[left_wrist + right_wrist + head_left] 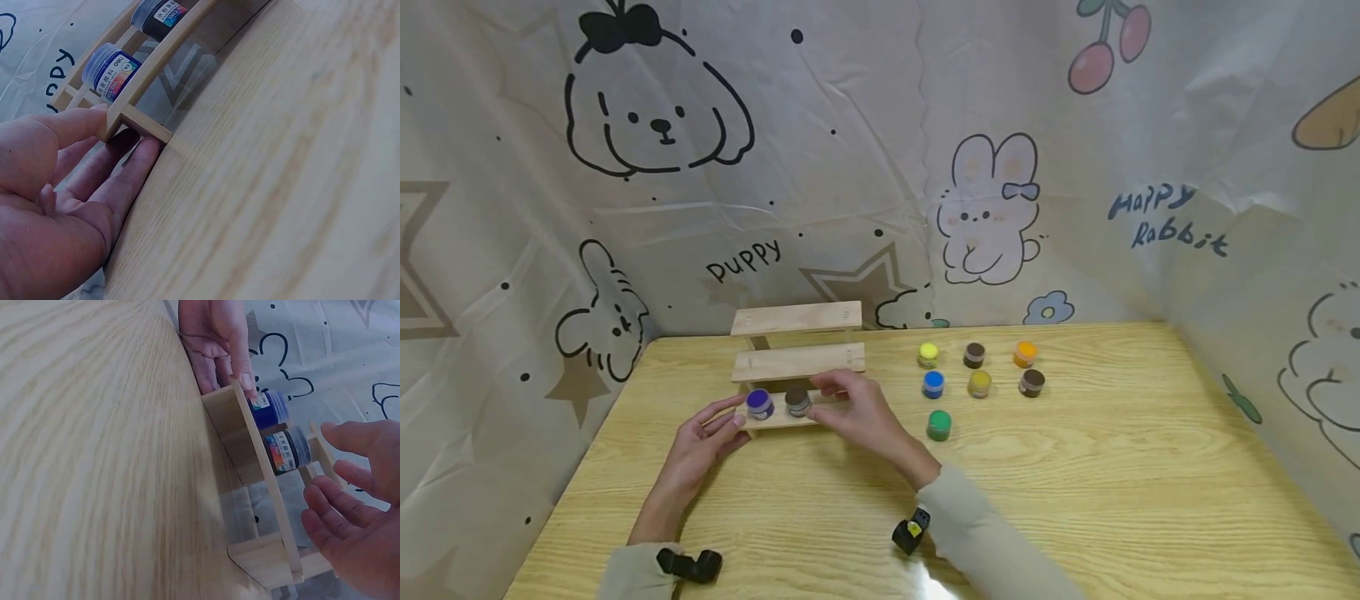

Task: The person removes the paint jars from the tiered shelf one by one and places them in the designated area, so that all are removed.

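A stepped wooden rack (797, 364) with three tiers stands at the table's back left. On its lowest tier sit a purple-blue paint jar (760, 404) and, to the right of it, a dark paint jar (797, 402), both upright with clear lids. My left hand (696, 442) holds the left end of that tier; in the left wrist view the thumb (81, 124) lies on the top edge and the fingers are curled beneath. Just right of the dark jar is my right hand (868, 412), its fingers spread and relaxed, apart from the jar in the right wrist view.
Right of the rack several paint jars stand on the wooden table (1112, 467): yellow (928, 356), orange (1026, 354), blue (933, 384), green (939, 425), mustard (980, 383) and dark ones (1032, 382). A printed cloth (865, 192) hangs behind the table.
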{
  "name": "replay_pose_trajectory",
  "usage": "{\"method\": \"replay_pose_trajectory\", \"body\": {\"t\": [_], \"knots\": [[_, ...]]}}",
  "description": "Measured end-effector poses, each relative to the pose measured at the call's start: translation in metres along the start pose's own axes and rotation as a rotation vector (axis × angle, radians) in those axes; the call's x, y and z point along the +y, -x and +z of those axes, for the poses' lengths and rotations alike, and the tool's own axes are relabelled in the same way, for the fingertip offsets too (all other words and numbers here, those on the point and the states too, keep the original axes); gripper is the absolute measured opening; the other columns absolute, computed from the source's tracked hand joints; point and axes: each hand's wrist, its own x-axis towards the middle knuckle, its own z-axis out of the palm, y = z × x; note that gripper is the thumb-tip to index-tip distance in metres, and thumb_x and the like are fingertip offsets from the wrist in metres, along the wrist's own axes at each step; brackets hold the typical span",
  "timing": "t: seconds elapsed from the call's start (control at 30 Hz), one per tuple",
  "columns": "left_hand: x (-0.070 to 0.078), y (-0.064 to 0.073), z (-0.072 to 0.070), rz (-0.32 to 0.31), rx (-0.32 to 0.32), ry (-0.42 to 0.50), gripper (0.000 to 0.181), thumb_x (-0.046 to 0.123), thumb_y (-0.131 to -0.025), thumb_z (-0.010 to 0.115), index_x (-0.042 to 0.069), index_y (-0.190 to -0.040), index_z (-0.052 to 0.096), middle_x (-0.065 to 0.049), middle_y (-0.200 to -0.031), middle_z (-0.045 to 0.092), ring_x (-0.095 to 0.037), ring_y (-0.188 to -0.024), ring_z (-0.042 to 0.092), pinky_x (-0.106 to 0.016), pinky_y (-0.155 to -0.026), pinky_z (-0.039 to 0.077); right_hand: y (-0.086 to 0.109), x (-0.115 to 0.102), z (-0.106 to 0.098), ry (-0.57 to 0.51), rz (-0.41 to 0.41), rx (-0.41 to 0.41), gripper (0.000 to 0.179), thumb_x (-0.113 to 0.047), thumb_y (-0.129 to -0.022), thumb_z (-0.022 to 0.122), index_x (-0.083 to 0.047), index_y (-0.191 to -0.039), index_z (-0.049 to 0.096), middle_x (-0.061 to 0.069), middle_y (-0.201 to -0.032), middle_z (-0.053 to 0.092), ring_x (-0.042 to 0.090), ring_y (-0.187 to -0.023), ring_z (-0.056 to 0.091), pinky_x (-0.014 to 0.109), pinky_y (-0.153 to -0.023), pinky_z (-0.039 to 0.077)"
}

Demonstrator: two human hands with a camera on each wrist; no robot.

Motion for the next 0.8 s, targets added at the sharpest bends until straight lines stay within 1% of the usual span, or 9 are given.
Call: {"method": "replay_pose_trajectory", "body": {"t": [0.2, 0.47, 0.67, 0.8], "knots": [[-0.001, 0.0, 0.0, 0.014, -0.014, 0.005, 0.052, 0.017, -0.104, 0.063, 0.001, -0.151, 0.047, -0.011, -0.133, 0.066, -0.008, -0.107, 0.069, -0.03, -0.094, 0.058, -0.007, 0.001, 0.009, 0.013, -0.008, 0.003, 0.042, -0.01, -0.088, 0.083, 0.003, -0.124, 0.067, 0.014, -0.12, 0.07, 0.028, -0.109, 0.068, 0.039, -0.098, 0.056], [-0.003, -0.001, -0.001, 0.026, -0.031, 0.024, 0.054, 0.018, -0.103, 0.065, -0.001, -0.151, 0.047, -0.001, -0.122, 0.071, -0.008, -0.106, 0.069, -0.029, -0.093, 0.058, -0.012, 0.003, 0.018, 0.033, 0.035, 0.007, 0.039, -0.01, -0.088, 0.083, 0.003, -0.122, 0.07, 0.013, -0.114, 0.073, 0.027, -0.102, 0.07, 0.037, -0.093, 0.058], [-0.003, -0.001, -0.002, 0.049, -0.033, 0.032, 0.054, 0.018, -0.103, 0.066, -0.002, -0.15, 0.047, 0.002, -0.121, 0.071, -0.009, -0.106, 0.069, -0.03, -0.093, 0.058, -0.016, 0.007, 0.024, 0.06, 0.043, 0.004, 0.036, -0.011, -0.089, 0.082, -0.001, -0.121, 0.071, 0.011, -0.113, 0.074, 0.021, -0.1, 0.07, 0.026, -0.089, 0.058], [-0.003, -0.001, -0.001, 0.045, -0.033, 0.037, 0.054, 0.018, -0.103, 0.065, -0.002, -0.15, 0.047, 0.003, -0.12, 0.072, -0.009, -0.106, 0.069, -0.029, -0.092, 0.059, -0.015, 0.008, 0.025, 0.059, 0.058, -0.002, 0.035, -0.011, -0.09, 0.082, -0.003, -0.121, 0.071, 0.01, -0.114, 0.073, 0.017, -0.1, 0.07, 0.023, -0.087, 0.058]]}}
